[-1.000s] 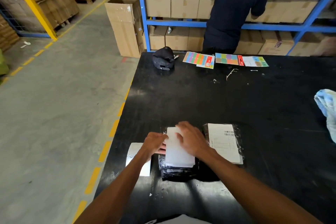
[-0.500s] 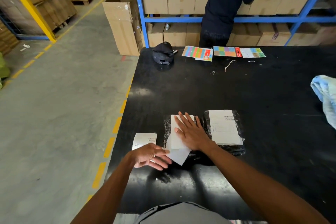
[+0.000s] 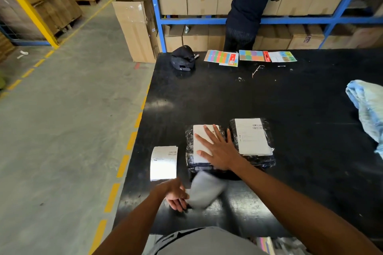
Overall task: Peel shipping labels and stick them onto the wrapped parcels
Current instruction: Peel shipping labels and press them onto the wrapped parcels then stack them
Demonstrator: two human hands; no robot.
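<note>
**Q:** Where is the label?

**A:** A white label (image 3: 200, 143) lies on top of a black wrapped parcel (image 3: 189, 163) near the front-left corner of the table (image 3: 290, 99). The right hand (image 3: 219, 151) presses flat on it, fingers straight and spread, palm covering the label's right side.

**Q:** And the other hand?

**A:** The left hand (image 3: 176, 194) hangs nearer the body, just in front of the parcel and apart from it. Its fingers curl on a grey sheet (image 3: 204, 191), too blurred to read.

**Q:** What lies around them?

**A:** A second parcel (image 3: 267, 160), already labelled, sits against the first on its right, just beside the right hand. Loose labels (image 3: 163, 162) lie left of the first parcel, just beyond the left hand.
</note>
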